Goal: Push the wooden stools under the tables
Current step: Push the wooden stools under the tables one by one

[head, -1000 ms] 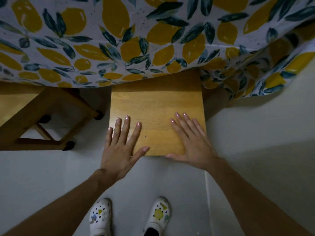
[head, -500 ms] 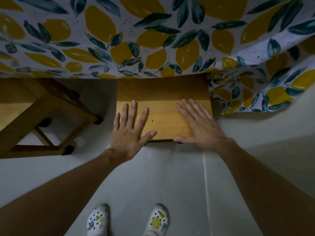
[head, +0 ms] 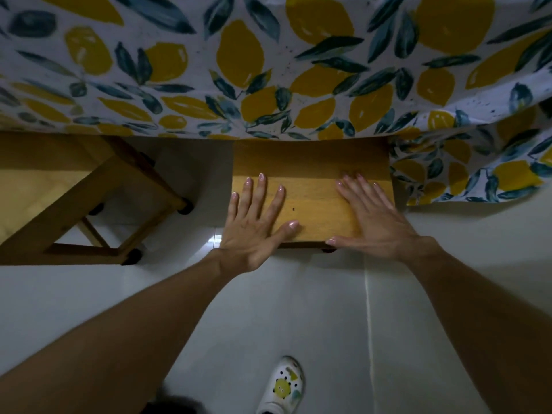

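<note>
A wooden stool [head: 313, 186] with a square seat stands partly beneath the table, whose lemon-print tablecloth [head: 268, 70] hangs over the seat's far part. My left hand [head: 254, 222] lies flat on the seat's near left corner, fingers spread. On the near right part of the seat my right hand [head: 376, 219] rests flat, fingers also apart. Neither hand grips anything. A second wooden stool [head: 83, 201] stands to the left, its seat half under the cloth, its legs with dark feet showing.
The floor [head: 298, 309] is pale grey tile with a light seam running down right of centre. The tablecloth's corner [head: 478, 168] droops low at the right. One white patterned shoe [head: 283, 386] shows at the bottom.
The stool under my hands has slid farther beneath the table, so less of its seat shows. My arms have stretched forward with it. The left stool has not moved.
</note>
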### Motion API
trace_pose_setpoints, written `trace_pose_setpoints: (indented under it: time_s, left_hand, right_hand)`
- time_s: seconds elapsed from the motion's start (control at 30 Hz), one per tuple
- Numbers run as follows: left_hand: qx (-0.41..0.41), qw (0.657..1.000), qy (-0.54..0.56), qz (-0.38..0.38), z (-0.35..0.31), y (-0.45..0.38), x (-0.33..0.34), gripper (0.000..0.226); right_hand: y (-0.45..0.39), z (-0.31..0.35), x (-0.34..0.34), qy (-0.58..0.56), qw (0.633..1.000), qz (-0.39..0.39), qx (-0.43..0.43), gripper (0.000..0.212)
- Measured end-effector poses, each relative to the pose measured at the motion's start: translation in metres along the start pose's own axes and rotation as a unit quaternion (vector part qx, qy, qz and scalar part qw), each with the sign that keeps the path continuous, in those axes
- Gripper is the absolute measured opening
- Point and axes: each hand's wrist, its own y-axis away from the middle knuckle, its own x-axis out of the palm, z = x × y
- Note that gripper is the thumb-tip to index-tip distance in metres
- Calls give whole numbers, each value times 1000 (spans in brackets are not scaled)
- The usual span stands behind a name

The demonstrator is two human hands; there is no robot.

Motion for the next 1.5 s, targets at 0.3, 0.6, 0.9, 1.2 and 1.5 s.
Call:
trace_pose_setpoints:
  time_s: [0.3, 0.6, 0.9, 1.2, 1.5]
  left_hand:
    - [96, 982, 150, -57, 75, 44, -22, 67]
    - [-29, 984, 16, -177, 353, 153, -110, 68]
    - [-90, 982, -139, -91, 539, 169, -156, 62]
    - [-64, 988, -90, -112, 554, 157, -129, 64]
    - [-127, 980, -60, -141, 520, 208, -106, 69]
  right_hand:
    - [1, 127, 17, -54, 986, -110, 113, 97]
    - [-110, 420, 90, -120, 979, -167, -5, 93]
    - [-218, 608, 109, -41, 989, -141, -22, 105]
    - [-225, 610, 119, 30, 989, -146, -11, 101]
    - [-196, 580, 110, 71, 989, -58, -115, 101]
